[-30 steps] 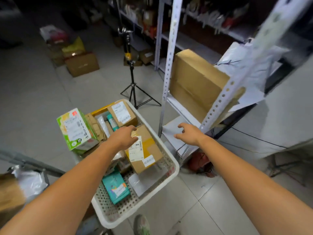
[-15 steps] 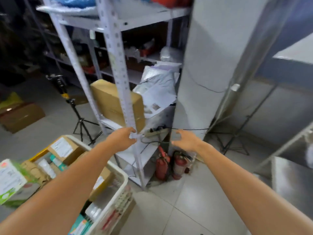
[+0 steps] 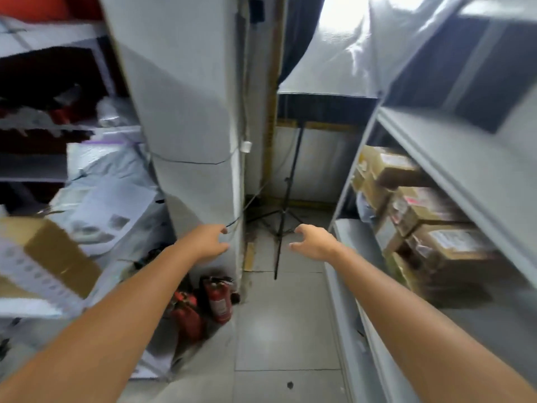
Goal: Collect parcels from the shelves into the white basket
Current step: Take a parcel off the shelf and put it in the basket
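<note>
Both my arms stretch forward with nothing in either hand. My left hand hangs in front of a grey pillar with loosely curled fingers. My right hand floats over the aisle floor, fingers spread and relaxed, just left of the right shelf. Several brown cardboard parcels with white labels sit on that right shelf. On the left shelf lie a large cardboard box and grey plastic mail bags. The white basket is out of view.
A wide grey pillar stands ahead between the shelves. A black tripod stands in the narrow aisle behind it. Two red fire extinguishers lie on the floor at the pillar's foot. Grey floor tiles run between the shelf units.
My view has swung right, away from the basket, which left the frame. My left hand came off the basket's parcels. The right shelf with brown parcels has come into view.
</note>
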Tool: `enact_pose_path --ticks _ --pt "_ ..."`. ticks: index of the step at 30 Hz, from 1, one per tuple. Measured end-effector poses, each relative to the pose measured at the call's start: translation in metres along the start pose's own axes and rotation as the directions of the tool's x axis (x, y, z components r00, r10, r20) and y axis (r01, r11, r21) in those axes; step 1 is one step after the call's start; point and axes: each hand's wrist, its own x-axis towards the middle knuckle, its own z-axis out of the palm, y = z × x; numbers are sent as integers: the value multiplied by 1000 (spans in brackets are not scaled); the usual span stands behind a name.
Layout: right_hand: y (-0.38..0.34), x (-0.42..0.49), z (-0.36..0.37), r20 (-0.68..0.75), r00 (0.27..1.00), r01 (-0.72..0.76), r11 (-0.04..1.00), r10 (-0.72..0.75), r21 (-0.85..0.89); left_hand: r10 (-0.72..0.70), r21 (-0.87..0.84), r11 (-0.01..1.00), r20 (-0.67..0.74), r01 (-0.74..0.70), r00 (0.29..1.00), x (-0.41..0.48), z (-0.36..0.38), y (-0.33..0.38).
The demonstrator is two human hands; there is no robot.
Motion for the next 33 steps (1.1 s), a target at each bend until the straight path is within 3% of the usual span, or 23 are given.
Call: enact_pose_path --ticks 6,10,16,22,30,33 --pt "55 -16 -11 -51 966 -249 966 253 71 213 52 975 64 -216 975 70 10 57" --pt "86 -36 -10 -79 898 -413 891 433 189 355 28 933 97 -359 930 101 20 97" --pt "127 -73 9 -103 791 -546 772 603 326 518 22 849 172 -529 838 118 47 163" --pt "182 -101 17 -127 688 -604 661 714 445 615 72 762 234 -644 753 119 77 239" --pt "249 -116 11 -194 621 -556 601 760 574 693 114 670 259 -733 673 126 109 321" --pt "263 -118 5 -253 558 -541 578 790 611 715 101 649 260 -754 649 134 116 343"
